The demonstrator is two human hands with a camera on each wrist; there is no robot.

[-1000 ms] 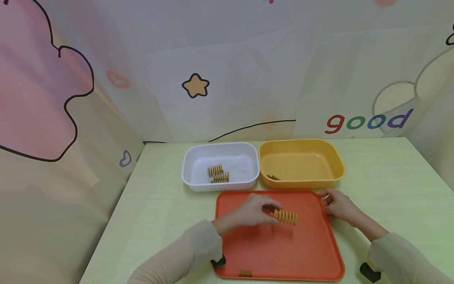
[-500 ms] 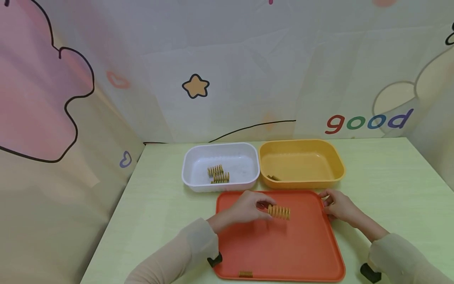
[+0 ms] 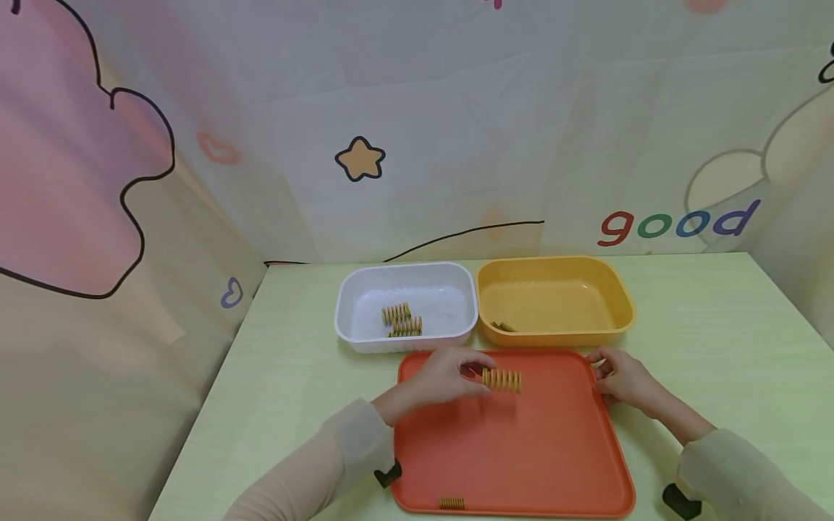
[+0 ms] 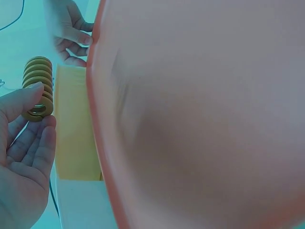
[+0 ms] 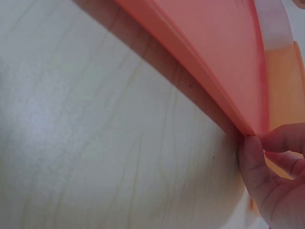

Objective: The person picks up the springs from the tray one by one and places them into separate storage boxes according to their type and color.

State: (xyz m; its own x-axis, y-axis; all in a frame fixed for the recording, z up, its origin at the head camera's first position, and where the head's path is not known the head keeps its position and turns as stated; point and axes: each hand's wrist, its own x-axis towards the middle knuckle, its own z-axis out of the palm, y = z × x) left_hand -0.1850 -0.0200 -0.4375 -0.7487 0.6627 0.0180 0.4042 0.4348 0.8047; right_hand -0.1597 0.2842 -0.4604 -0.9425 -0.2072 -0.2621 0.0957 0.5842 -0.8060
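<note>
My left hand (image 3: 449,375) pinches a yellow coil spring (image 3: 502,380) by one end, raised over the far part of the orange-red tray (image 3: 521,456). In the left wrist view the spring (image 4: 38,78) sits between thumb and fingertips, its coils pointing away from the palm. My right hand (image 3: 622,378) pinches the tray's far right corner; in the right wrist view thumb and forefinger (image 5: 281,138) meet at that corner. A smaller, tightly wound spring (image 3: 452,503) lies along the tray's near edge, left of its middle.
Behind the tray stand a white bin (image 3: 365,289) holding several yellow springs (image 3: 405,325) and, beside it on the right, a yellow bin (image 3: 586,289) with small dark-gold pieces (image 3: 502,327) in its near left corner. A printed cloth (image 3: 456,145) hangs behind the table (image 3: 280,376).
My left hand has moved left and slightly away from me, carrying the spring toward the white bin's side. The right hand stays at the tray corner.
</note>
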